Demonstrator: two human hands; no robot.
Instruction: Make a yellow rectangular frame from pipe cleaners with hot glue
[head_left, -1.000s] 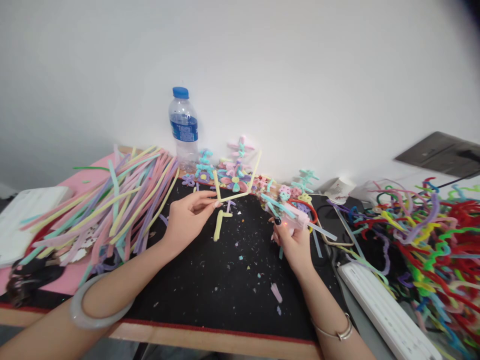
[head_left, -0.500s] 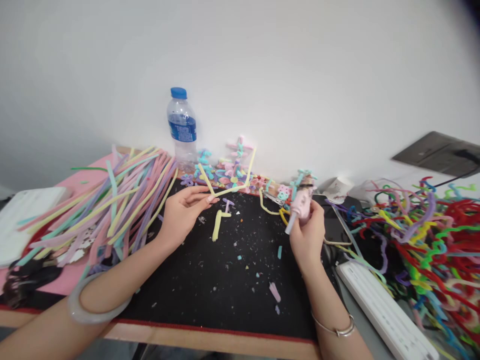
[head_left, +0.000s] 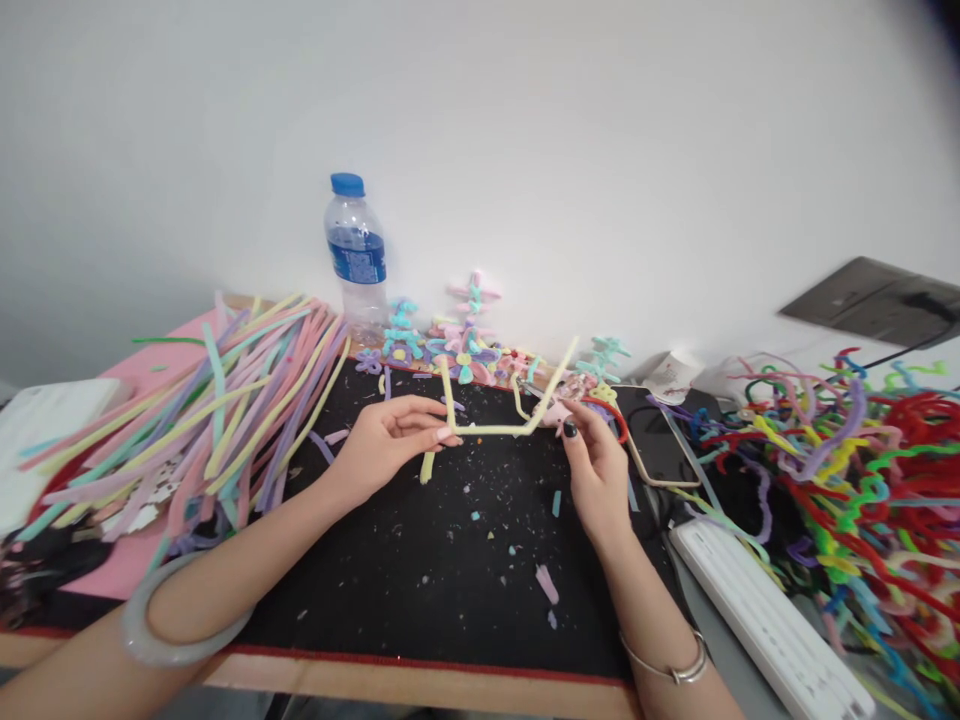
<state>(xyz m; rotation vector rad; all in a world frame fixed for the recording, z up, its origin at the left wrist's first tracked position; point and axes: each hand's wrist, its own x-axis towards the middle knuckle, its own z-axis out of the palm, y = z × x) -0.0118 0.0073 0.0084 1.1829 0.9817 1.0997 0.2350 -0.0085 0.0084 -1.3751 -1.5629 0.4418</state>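
Note:
A pale yellow fuzzy stem (head_left: pixel 491 431), bent into a wide U, is held above the black mat (head_left: pixel 450 560). My left hand (head_left: pixel 397 440) pinches its left corner between thumb and fingers. At the stem's right bend is my right hand (head_left: pixel 596 460), its thumb and index finger close together beside it; whether they grip it is hard to tell. A pink tool (head_left: pixel 556 412) lies just behind the right fingertips, partly hidden. A short yellow piece (head_left: pixel 427 467) rests on the mat below my left hand.
Finished fuzzy flowers (head_left: pixel 465 355) line the wall beside a water bottle (head_left: pixel 356 260). Pastel stems (head_left: pixel 247 400) cover the left side. Right stand a phone (head_left: pixel 664 445), a paper cup (head_left: pixel 673 377), a white power strip (head_left: pixel 772 615) and a heap of bright stems (head_left: pixel 885 480). Scraps dot the mat.
My right hand has put down the pink tool and moved left to the yellow stem's right bend. The stem has turned so its ends point up, and my left hand has shifted slightly right.

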